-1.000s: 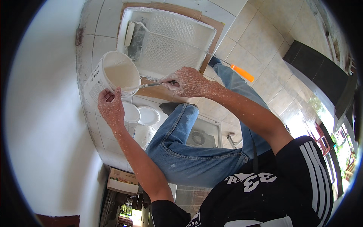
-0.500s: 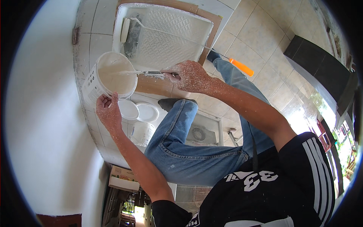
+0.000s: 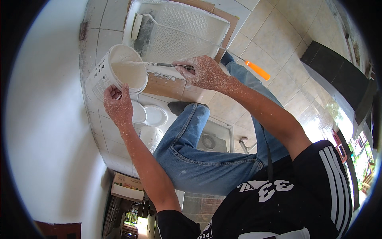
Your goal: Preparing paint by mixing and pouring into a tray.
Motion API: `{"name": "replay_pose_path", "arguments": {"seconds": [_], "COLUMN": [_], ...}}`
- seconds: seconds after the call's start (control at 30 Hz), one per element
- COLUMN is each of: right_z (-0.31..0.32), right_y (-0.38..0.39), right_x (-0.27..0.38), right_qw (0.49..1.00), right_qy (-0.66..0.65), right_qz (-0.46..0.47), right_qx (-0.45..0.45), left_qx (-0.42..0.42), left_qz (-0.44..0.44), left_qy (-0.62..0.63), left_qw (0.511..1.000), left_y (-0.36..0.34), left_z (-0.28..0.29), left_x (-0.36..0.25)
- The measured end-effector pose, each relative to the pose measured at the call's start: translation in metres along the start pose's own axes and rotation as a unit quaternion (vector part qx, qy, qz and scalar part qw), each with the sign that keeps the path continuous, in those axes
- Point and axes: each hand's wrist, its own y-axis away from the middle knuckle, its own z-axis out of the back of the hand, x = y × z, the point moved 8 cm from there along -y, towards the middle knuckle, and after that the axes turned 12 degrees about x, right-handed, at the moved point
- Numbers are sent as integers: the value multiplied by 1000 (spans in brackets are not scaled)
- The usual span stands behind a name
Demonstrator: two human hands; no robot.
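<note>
My left hand (image 3: pixel 118 104) is closed on the front rim of a white bucket (image 3: pixel 97 81) of creamy white paint, tilted toward me. My right hand (image 3: pixel 203 72) grips a slender paint-coated tool (image 3: pixel 163 65), whose far end reaches over the bucket into its mouth. Behind them, a textured paint tray (image 3: pixel 187 42) on cardboard (image 3: pixel 159 85) holds a roller (image 3: pixel 137 27) with a long wire frame and an orange handle (image 3: pixel 258 69). Two round white lids (image 3: pixel 155 116) lie below the bucket.
A white wall (image 3: pixel 47 119) curves along the left. My bent jeans-clad legs (image 3: pixel 191 167) frame the tiled floor (image 3: pixel 286 22). A white container (image 3: pixel 149 137) is by my left knee, boxes (image 3: pixel 127 185) at lower left and a dark tiled ledge (image 3: pixel 326 61) at right.
My right hand has risen, carrying the tool's far end from the bucket's near rim to higher across its mouth. My left hand still holds the rim.
</note>
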Motion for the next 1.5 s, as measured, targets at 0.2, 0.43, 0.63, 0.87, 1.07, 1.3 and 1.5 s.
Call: {"name": "replay_pose_path", "arguments": {"seconds": [0.2, 0.43, 0.63, 0.87, 1.07, 1.3, 1.5], "right_z": [-12, -21, -1, -2, -14, -29, -39], "right_y": [-19, -22, 0, 20, 2, -23, -23], "right_x": [10, -7, -20, -31, -17, -13, -23], "right_qw": [999, 983, 992, 992, 994, 995, 986], "right_qy": [32, 140, 91, 16, -26, -66, -124], "right_qz": [25, -65, -29, -82, -62, -52, -86], "right_qx": [18, 104, 85, 93, 83, 47, 64], "left_qx": [0, 17, 0, 5, 17, 9, 10], "left_qz": [-28, -36, -62, -62, -58, -64, -79], "left_qy": [-5, -6, -36, -59, -29, -21, -43], "left_qw": [1000, 999, 997, 996, 998, 998, 996], "left_y": [-2, -7, -11, -16, -18, -19, -18], "left_z": [-4, -10, -13, -15, -22, -16, -16], "left_x": [-10, -18, -35, -49, -50, -47, -52]}}
